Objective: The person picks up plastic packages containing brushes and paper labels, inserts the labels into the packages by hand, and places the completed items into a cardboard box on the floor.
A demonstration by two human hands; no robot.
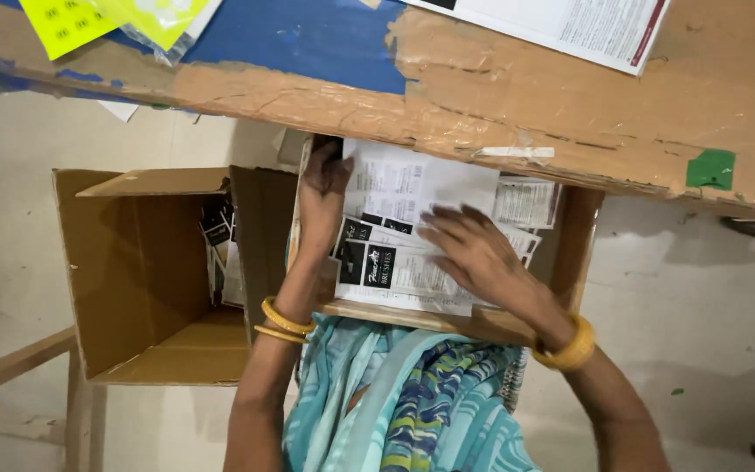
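The right hand (475,253) lay flat with fingers spread on a stack of printed sheets (395,236) in a shallow wooden drawer (578,245) under the table edge (482,122), while the left hand (321,197) pressed open-fingered against the stack's left side, the two hands apart. To the left, one open cardboard box (141,280) stood near the drawer with floor around it. Two bangles (283,322) circled the left wrist, one (570,348) the right.

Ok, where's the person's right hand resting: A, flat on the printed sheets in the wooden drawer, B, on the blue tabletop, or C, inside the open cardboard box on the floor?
A: the right hand lies spread, palm down, on the printed sheets in the wooden drawer.
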